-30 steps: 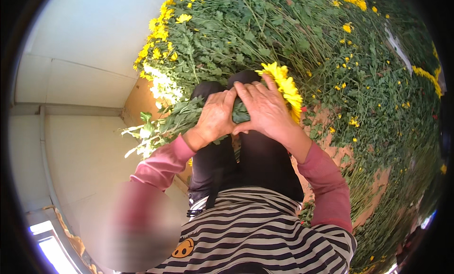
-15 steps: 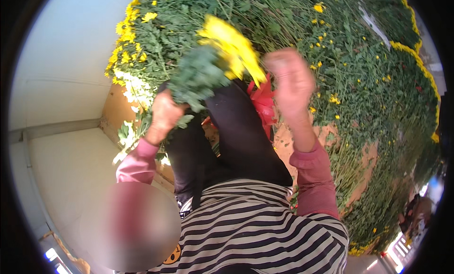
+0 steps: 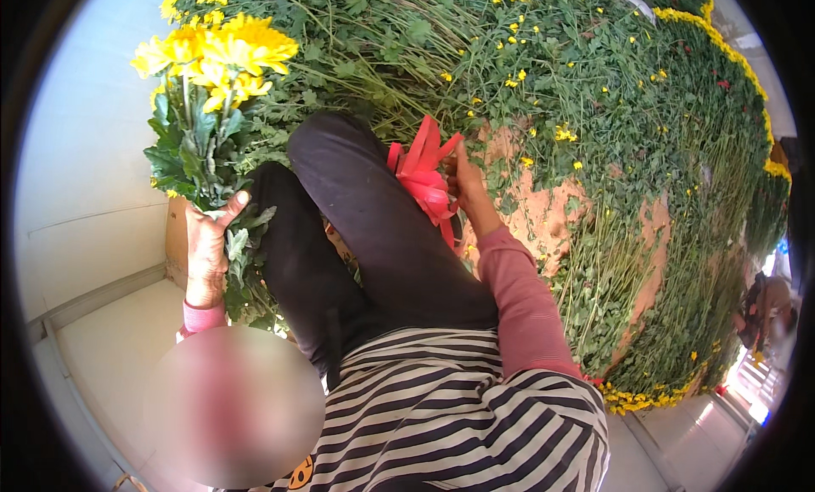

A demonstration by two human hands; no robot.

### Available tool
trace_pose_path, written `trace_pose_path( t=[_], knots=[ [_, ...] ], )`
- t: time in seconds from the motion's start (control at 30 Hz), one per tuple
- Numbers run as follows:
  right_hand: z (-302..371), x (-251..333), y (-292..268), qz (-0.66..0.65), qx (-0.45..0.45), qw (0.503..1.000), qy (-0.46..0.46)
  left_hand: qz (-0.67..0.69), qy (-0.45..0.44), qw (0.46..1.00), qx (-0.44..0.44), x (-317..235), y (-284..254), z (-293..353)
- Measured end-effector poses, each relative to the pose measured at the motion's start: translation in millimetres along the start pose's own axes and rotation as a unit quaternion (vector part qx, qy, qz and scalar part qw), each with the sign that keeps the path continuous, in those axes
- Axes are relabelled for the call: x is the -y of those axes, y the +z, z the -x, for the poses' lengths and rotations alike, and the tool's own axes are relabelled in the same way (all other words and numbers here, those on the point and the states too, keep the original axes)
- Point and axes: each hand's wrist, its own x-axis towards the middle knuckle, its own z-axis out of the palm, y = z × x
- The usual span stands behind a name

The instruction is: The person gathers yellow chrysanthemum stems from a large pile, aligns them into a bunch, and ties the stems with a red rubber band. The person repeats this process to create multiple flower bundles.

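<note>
A bunch of yellow chrysanthemums [image 3: 222,57] with green leaves stands upright at the left. My left hand [image 3: 206,241] is closed around its stems below the leaves, with the thumb across the front. Beside my bent right leg, my right hand [image 3: 465,179] is at a bundle of flat red strips [image 3: 427,183], with thumb and fingers pinched on one strip. Part of the right hand's fingers is hidden behind the red strips. Leafy stems hang below my left hand.
A large spread of cut chrysanthemum stems [image 3: 586,93] fills the far side and the right, edged by yellow blooms [image 3: 645,400]. Brown sheeting [image 3: 543,216] shows through it. A pale wall [image 3: 93,178] rises at the left. My dark-trousered legs [image 3: 386,229] lie between my hands.
My left hand has swung left with the chrysanthemums, which now point upward. My right hand has come down from above the stems to the red strips and taken hold of one.
</note>
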Motion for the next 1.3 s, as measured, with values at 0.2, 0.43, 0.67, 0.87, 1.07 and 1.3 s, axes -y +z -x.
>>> trace_pose_path(
  t=[0.2,0.43,0.67,0.87,1.07,1.3],
  knots=[
    [30,57,24,0.007,-0.011,0.985,-0.172,-0.04,-0.007,0.999,0.021,1,7,4],
    [68,95,70,0.078,0.255,0.962,-0.064,-0.01,-0.012,0.998,0.055,-6,22,3],
    [32,124,-23,-0.256,0.198,0.941,-0.097,0.039,-0.044,0.997,0.045,4,-5,4],
    [23,246,-121,-0.303,-0.159,0.818,-0.463,0.064,-0.087,0.984,0.143,-16,-29,14],
    [160,170,124,0.109,0.308,0.801,-0.503,0.105,0.031,0.977,0.184,-68,-32,32],
    [228,91,174,0.31,0.511,0.546,-0.587,-0.024,-0.112,0.952,0.285,-65,-13,9]
  ],
)
